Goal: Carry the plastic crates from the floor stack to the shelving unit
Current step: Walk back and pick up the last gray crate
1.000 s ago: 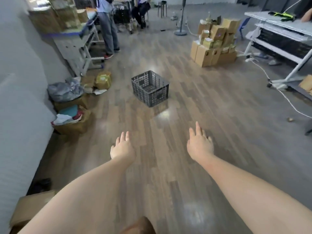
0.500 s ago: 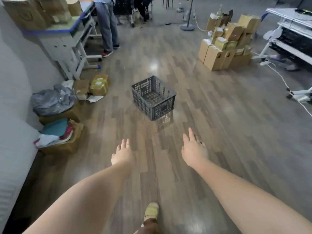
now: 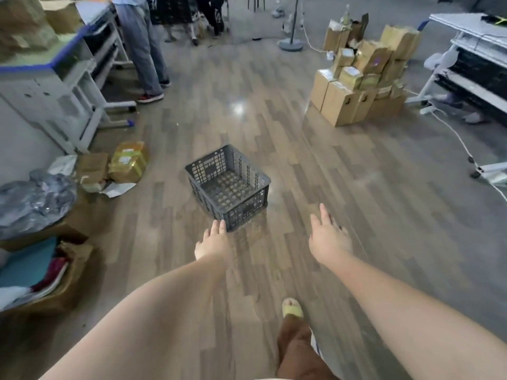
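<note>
A dark grey perforated plastic crate (image 3: 229, 185) sits empty and upright on the wooden floor, turned corner-on to me. My left hand (image 3: 212, 241) is stretched forward, palm down, its fingertips just short of the crate's near corner. My right hand (image 3: 327, 237) reaches out to the right of the crate, fingers spread, holding nothing. A white shelving unit (image 3: 472, 61) stands at the far right.
Cardboard boxes (image 3: 362, 78) are piled at the back right. Bags and boxes of clutter (image 3: 41, 215) line the left wall below a grey-and-blue desk (image 3: 63, 78). A person's legs (image 3: 142, 50) stand beside the desk. A white cable (image 3: 455, 135) crosses the floor at right.
I have walked closer: the crate is nearer and larger in view. Both hands have extended toward it, and my foot has stepped forward.
</note>
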